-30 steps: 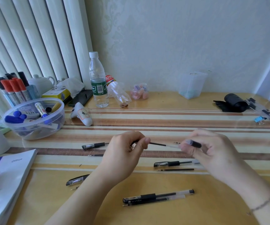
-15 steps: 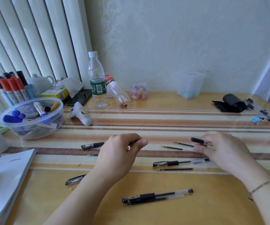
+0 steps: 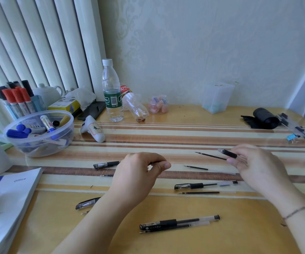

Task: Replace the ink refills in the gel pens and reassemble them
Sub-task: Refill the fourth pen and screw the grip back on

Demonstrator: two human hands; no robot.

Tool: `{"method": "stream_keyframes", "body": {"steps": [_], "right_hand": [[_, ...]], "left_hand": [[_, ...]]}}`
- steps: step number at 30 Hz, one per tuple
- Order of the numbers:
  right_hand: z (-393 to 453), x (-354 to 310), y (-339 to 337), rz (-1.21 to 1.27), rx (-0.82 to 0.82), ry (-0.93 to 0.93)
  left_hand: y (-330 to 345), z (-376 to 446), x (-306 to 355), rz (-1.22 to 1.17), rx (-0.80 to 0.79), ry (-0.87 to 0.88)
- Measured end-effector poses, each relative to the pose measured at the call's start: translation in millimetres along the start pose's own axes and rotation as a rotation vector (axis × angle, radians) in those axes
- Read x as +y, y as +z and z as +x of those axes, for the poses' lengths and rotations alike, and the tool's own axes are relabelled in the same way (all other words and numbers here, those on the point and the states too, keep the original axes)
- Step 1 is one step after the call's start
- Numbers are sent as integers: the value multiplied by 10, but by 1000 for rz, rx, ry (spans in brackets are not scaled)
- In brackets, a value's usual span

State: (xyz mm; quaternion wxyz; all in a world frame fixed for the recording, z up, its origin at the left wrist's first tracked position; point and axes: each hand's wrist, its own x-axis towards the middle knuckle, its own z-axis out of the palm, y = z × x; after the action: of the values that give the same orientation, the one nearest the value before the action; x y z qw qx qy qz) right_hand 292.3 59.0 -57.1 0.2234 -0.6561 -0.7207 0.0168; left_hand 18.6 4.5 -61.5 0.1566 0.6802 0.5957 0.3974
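Pinching a pen barrel (image 3: 227, 153) and a thin refill (image 3: 210, 156) together, the right hand (image 3: 254, 164) has its fingers curled round both, raised just above the table (image 3: 184, 136). Refill's long axis runs roughly left-right, tip pointing left and slightly away, toward the left hand (image 3: 138, 173); barrel's dark end sits just above it, near-parallel. Can't tell if the refill is already partly inside the barrel or only held alongside it. Left hand's fingers are curled, thumb tip forward; something dark and thin shows at its fingertips, maybe a pen part, too hidden to call. My read: next move is seating the refill, so what matters is lining up the two axes, and the right hand already has both pieces; the left is nearer the free tip and could steady it. Outward from there: a loose refill (image 3: 195, 167) lies on the table between the hands, an assembled pen (image 3: 205, 185) with another refill (image 3: 198, 193) just in front of it, and a further pen (image 3: 179, 221) nearest the person.
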Motion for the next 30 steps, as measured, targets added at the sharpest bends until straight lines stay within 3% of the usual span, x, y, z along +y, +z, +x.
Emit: {"method": "stream_keyframes", "body": {"steps": [3,8,23,26,30], "right_hand": [[-123,-210,-93,201,-31,-126],[-235,-374,-105,254,-105,-216],[-356,-488,-122,301,-62,-377],[-350,-477,-105,340,-87,-352],[-252,-369,-191,410,-51,-230]], "left_hand": [[5,-16,63,-144,-10,-31],[9,-43,120,-286,-77,-40],[44,-73,148,-109,-97,-16],[25,-66,133,-66,-76,40],[-34,-15,70,-176,-1,-8]]}}
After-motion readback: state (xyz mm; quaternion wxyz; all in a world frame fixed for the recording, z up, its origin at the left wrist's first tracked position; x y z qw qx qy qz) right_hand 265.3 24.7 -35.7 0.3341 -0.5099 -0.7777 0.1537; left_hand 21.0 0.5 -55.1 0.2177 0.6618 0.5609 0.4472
